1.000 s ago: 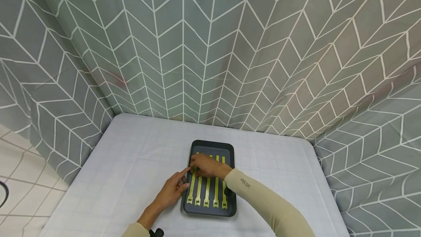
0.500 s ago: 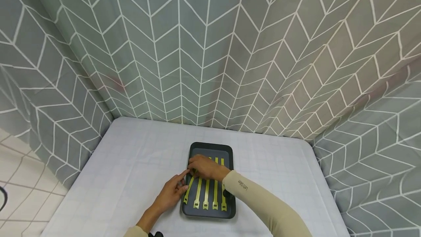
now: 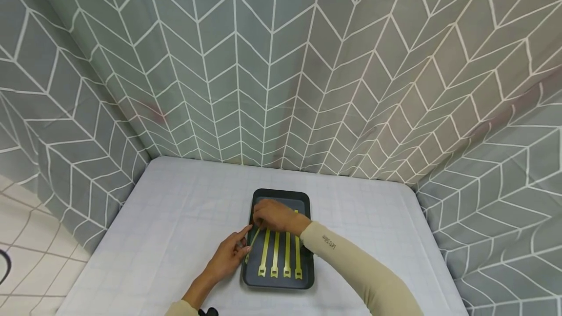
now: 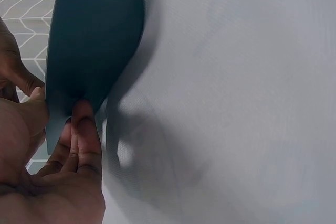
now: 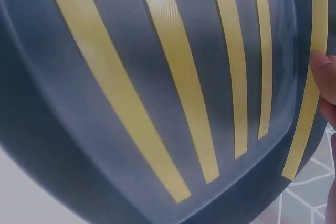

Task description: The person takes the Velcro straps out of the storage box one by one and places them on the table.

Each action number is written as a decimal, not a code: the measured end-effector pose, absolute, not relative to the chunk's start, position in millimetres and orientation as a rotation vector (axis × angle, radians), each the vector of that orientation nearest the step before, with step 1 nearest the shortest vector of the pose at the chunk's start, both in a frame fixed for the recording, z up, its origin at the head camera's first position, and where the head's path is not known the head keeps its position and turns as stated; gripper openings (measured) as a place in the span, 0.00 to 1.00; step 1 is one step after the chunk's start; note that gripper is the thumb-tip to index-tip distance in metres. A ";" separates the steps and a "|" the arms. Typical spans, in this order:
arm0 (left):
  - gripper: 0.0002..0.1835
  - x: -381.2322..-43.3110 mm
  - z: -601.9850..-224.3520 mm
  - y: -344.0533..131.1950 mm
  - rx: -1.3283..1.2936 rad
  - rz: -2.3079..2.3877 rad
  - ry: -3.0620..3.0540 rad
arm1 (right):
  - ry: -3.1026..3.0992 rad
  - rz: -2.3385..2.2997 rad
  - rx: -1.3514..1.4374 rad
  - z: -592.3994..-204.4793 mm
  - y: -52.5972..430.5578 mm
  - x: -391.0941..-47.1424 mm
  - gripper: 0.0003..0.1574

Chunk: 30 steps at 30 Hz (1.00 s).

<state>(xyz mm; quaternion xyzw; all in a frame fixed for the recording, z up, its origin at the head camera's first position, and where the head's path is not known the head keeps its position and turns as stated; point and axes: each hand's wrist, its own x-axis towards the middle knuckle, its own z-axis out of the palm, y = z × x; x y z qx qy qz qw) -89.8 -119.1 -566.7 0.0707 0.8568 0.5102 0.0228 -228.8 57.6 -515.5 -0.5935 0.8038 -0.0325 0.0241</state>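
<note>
Dark tray (image 3: 281, 194) sits mid-table on the white cloth (image 3: 167, 218), bare cloth all round it. R hand (image 3: 274, 216) pinches the leftmost yellow strap (image 3: 253, 240), tilted over tray's left edge; four straps (image 3: 281, 252) lie inside. L hand (image 3: 228, 257) fingers straight, touching tray's left rim. Strap tops hidden under R hand.

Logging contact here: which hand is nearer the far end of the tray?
Right. The right hand lies over the tray's far half; the left hand touches its near left edge.
</note>
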 end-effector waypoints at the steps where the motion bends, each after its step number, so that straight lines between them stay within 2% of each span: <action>1: 0.30 -89.7 -566.8 -118.9 0.213 1.584 2.652 | 2.484 -0.123 -1.846 -513.8 59.6 -229.7 0.06; 15: 0.29 -88.7 -563.1 -118.1 0.160 1.614 2.620 | 2.550 -0.241 -1.612 -493.0 97.7 -234.1 0.05; 25: 0.30 -88.4 -567.1 -119.4 0.108 1.573 2.620 | 2.481 -0.613 -1.398 -487.0 132.1 -232.3 0.03; 30: 0.28 -89.4 -568.0 -118.1 0.101 1.611 2.608 | 2.432 -0.827 -1.334 -483.9 146.8 -232.4 0.05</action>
